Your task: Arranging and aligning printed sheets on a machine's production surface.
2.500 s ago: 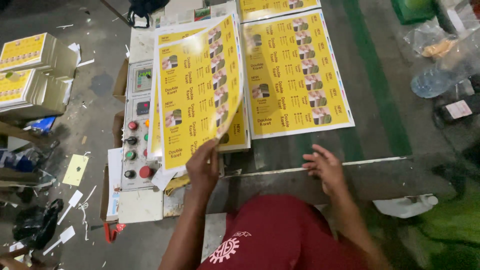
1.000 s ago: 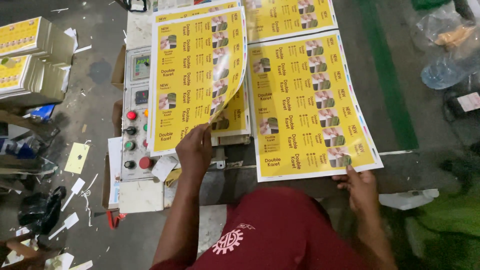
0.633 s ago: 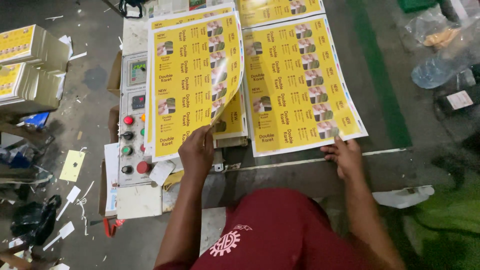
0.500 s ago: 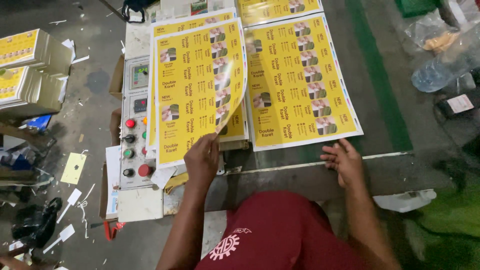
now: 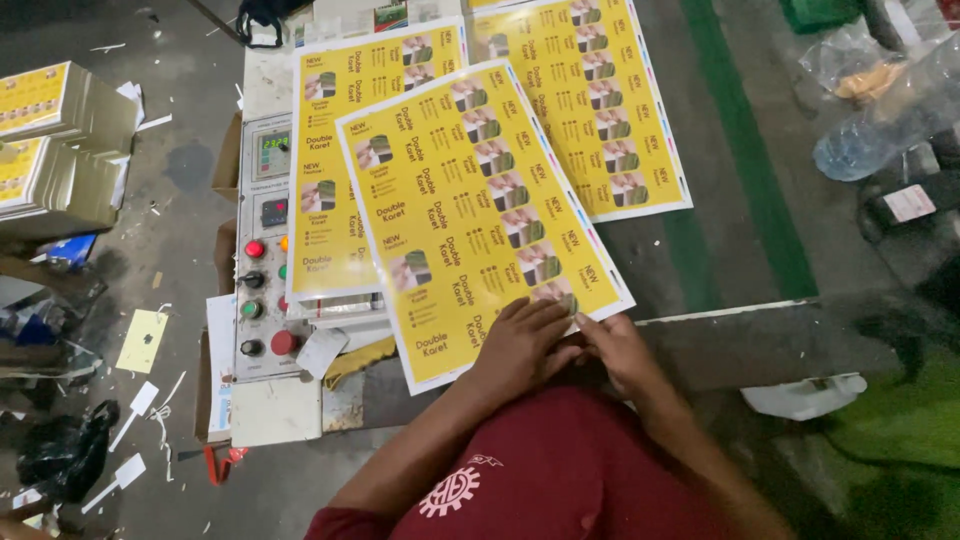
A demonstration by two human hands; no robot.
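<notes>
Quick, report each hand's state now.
Left hand: open, flat on the yellow printed sheet.
Right hand: fingers on that sheet's near edge; grip unclear.

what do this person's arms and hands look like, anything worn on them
Both hands are bare: the left hand and the right hand show no gloves, and no rings, watch or bands are visible. The forearms are uncovered too. The only clothing in view is a dark red garment with a white gear-shaped emblem on it. No sleeve reaches the forearms.
</notes>
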